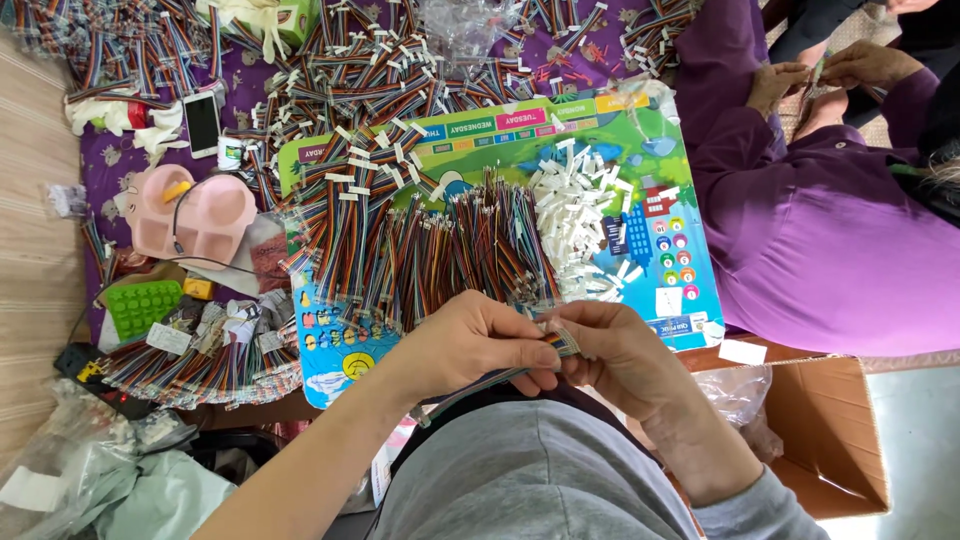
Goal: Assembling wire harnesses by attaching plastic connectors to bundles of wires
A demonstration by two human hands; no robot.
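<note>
A person's left hand [478, 345] and right hand [622, 352] meet just above the lap, both closed on one ribbon cable [500, 378], a flat strip of many-coloured wires. The cable's long axis runs from the right grip, where its end is pinched between thumb and fingers, down and leftward under the left grip (whose fingers curl over it). Just beyond both grips, a colourful printed board [640, 130] carries a heap of cut wire bundles [440, 250] and, further toward the right-hand side, a pile of small white connectors [580, 225]; the right hand is the nearer to those. Another person in a purple sleeve [800, 240] sits alongside, well apart from the grips.
</note>
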